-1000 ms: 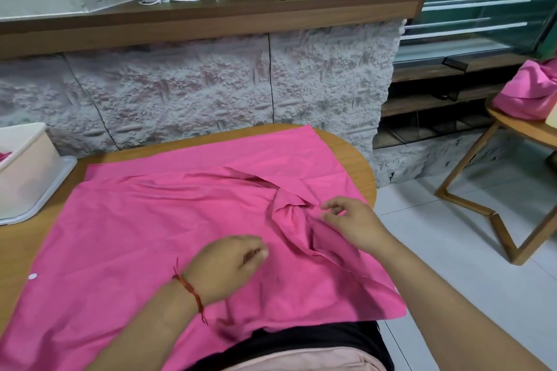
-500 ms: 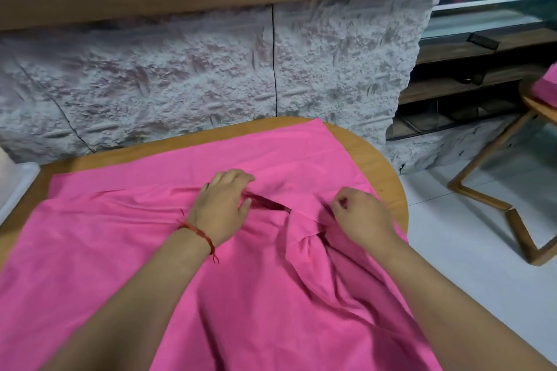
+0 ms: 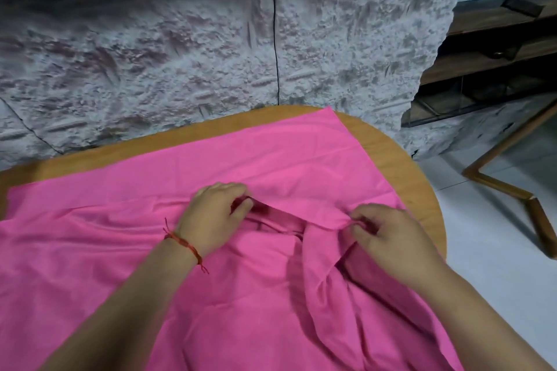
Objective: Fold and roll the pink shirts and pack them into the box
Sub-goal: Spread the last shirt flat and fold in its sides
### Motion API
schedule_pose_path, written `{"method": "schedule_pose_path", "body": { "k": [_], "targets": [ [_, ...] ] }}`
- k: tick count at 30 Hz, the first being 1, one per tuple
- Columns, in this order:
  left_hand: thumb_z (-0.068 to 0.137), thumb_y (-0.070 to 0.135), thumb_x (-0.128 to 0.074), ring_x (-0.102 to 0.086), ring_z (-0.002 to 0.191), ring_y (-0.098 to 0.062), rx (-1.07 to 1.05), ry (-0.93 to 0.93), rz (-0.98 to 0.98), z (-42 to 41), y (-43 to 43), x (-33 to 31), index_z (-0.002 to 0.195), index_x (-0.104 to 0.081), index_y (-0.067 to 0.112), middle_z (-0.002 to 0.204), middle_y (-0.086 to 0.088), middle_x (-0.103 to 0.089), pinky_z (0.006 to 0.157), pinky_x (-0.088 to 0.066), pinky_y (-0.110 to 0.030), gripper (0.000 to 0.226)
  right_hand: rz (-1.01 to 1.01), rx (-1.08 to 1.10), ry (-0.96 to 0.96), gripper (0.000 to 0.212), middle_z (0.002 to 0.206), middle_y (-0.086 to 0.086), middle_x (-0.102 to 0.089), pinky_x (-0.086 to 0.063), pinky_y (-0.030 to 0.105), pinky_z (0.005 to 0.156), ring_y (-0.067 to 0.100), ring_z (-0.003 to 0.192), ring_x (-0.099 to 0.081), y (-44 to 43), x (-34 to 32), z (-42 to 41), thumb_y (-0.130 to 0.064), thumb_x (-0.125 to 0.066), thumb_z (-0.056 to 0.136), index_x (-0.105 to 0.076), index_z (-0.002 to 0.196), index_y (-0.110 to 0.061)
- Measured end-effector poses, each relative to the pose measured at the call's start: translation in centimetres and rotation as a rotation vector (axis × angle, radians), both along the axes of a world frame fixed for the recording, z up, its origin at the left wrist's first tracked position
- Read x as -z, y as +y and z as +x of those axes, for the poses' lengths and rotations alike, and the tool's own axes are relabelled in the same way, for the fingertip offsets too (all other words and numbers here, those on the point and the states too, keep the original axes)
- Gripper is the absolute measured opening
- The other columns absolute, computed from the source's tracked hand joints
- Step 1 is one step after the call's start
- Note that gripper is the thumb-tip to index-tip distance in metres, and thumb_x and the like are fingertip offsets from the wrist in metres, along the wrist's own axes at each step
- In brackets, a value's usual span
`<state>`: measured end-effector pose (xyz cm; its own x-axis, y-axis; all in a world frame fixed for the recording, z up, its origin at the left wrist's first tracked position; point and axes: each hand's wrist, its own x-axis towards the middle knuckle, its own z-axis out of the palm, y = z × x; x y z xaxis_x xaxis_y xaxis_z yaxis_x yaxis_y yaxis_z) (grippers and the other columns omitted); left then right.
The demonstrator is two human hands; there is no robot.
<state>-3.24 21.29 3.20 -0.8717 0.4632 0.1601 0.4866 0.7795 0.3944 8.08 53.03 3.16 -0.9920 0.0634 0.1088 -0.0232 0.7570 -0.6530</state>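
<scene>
Pink shirt (image 3: 126, 250) lies spread on the wooden table (image 3: 416, 190). Left hand (image 3: 214, 220) and right hand (image 3: 388, 238) each pinch the collar edge; pull it taut and level, smoothing wrinkles before folding.

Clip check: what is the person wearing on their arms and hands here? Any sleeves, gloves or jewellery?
Both forearms are bare, with no sleeves in view and no gloves. At the wrist of the left hand sits a thin red thread bracelet with loose ends hanging. The right hand and its wrist carry nothing visible.
</scene>
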Motion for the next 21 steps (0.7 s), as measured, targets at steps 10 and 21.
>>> {"method": "schedule_pose_path", "body": {
  "k": [10, 21],
  "targets": [
    [0.101, 0.053, -0.058, -0.051, 0.058, -0.009, -0.090, -0.029, 0.275, -9.2, 0.9, -2.8, 0.082, -0.059, 0.026, 0.066, -0.002, -0.055, 0.059, -0.044, -0.031, 0.033, -0.944, 0.314, -0.186, 0.019, 0.089, 0.006, -0.080, -0.057, 0.032, 0.074, 0.024, 0.083, -0.076, 0.6, -4.7, -16.7, -0.028, -0.063, 0.100, -0.073, 0.101, -0.012],
    [0.094, 0.066, -0.055, -0.067, 0.072, -0.016, -0.299, -0.151, -0.057, -18.8, 1.8, 3.2, 0.083, -0.056, 0.037, 0.081, 0.009, -0.069, 0.066, -0.060, -0.039, 0.031, 0.021, 0.325, -0.067, 0.041, 0.059, -0.006, -0.059, -0.031, 0.027, 0.053, 0.023, 0.065, -0.062, 2.5, 4.1, -27.5, -0.038, -0.062, 0.098, -0.057, 0.063, -0.017]
  ]
}}
